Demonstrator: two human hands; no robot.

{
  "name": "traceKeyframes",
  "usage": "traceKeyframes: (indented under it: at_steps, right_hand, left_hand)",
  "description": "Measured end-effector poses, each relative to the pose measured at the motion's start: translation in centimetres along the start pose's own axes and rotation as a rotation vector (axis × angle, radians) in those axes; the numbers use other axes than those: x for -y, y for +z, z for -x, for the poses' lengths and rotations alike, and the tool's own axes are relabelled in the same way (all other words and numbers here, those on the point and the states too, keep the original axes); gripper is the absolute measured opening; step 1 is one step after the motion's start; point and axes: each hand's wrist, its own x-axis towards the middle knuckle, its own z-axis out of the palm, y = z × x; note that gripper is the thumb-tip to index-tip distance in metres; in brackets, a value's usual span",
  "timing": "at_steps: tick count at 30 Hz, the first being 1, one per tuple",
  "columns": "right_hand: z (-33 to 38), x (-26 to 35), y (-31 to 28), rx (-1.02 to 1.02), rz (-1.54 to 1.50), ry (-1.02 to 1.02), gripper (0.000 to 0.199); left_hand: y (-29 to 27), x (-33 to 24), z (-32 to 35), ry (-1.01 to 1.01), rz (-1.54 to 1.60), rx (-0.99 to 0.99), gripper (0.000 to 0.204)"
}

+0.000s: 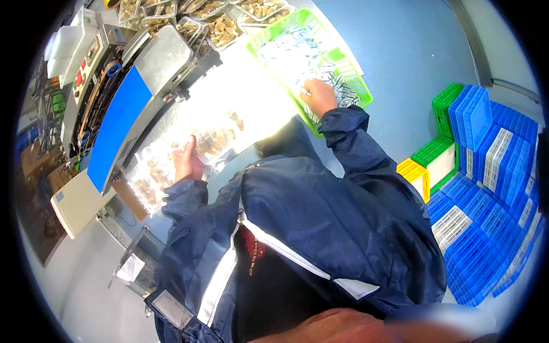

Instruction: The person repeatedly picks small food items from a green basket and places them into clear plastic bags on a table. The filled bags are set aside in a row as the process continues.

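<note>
My right hand (pixel 321 98) is closed over the near part of a bright green basket (pixel 313 127), its fingertips pinched on a small white packet (pixel 305 91). Many small white, dark-marked packets (pixel 345 91) fill that basket. On the glaring white tabletop my left hand (pixel 187 163) lies among clear plastic trays, fingers stretched out and partly hidden. It touches the side of a clear tray (pixel 214 146) with brownish pieces in it. More clear trays (pixel 147 182) stand in rows to its left, washed out by bright light.
A machine with a blue panel (pixel 122 120) borders the table on the left. Trays of brown chunks (pixel 224 28) crowd the far end. Stacked blue crates (pixel 477 251), with green crates (pixel 436 157) and a yellow crate (pixel 413 177), stand on the right.
</note>
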Motion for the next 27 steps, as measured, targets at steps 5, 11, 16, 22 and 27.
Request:
traceKeyframes:
  at_steps: [5,11,16,22,27]
  right_hand:
    - [-3.7,-0.2,-0.3,-0.197,-0.240,0.046,0.032]
    - [-6.9,2.9,2.3,-0.099,0.177,0.040,0.033]
    - [-6.7,-1.9,4.7,-0.306,-0.267,-0.165,0.021]
    - [-5.4,15.0,-6.0,0.469,-1.045,0.003,0.022]
    - [-3.8,23.0,-6.7,0.713,-0.387,-0.760,0.024]
  left_hand:
    - [-1.6,0.8,-0.8,-0.061,0.077,-0.002,0.048]
    - [-1.2,-0.6,1.3,-0.104,0.187,0.005,0.053]
    - [-3.5,0.8,2.4,-0.099,0.286,-0.066,0.052]
    - [-5.6,3.5,4.7,-0.023,0.433,-0.040,0.048]
    - [-6.1,3.8,7.5,-0.016,0.564,0.224,0.050]
